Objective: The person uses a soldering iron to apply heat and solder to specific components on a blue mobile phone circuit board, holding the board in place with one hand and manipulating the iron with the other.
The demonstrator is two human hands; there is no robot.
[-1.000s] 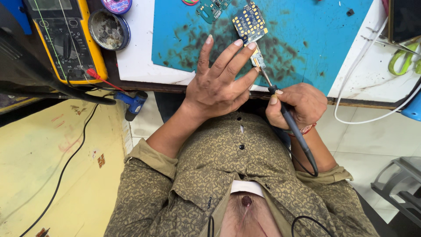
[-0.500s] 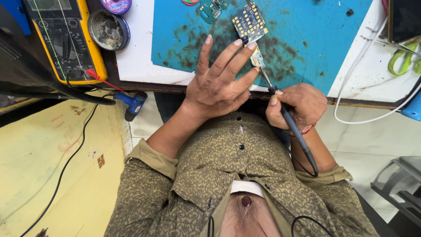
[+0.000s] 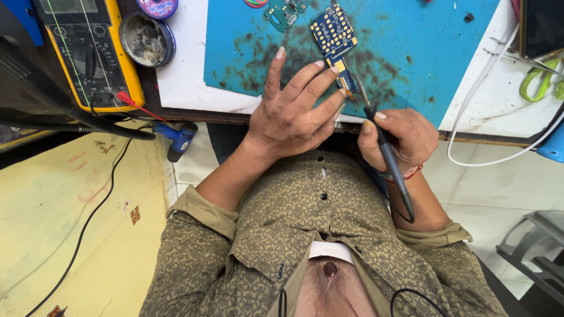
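Note:
My left hand [image 3: 291, 111] lies flat on the blue work mat [image 3: 411, 53], fingers spread, with its fingertips pressing the near end of a small blue circuit board [image 3: 335, 38] dotted with gold pads. My right hand [image 3: 405, 138] grips a black soldering iron [image 3: 385, 147] like a pen. The iron's metal tip rests at the board's lower edge, just right of my left fingertips. Its cable runs down past my wrist.
A yellow multimeter [image 3: 88, 53] with red and black leads sits at the left, beside a round metal tin [image 3: 147, 40]. A second green circuit board [image 3: 285, 10] lies at the mat's top. White cables [image 3: 499, 158] and green-handled scissors [image 3: 537, 85] lie at the right.

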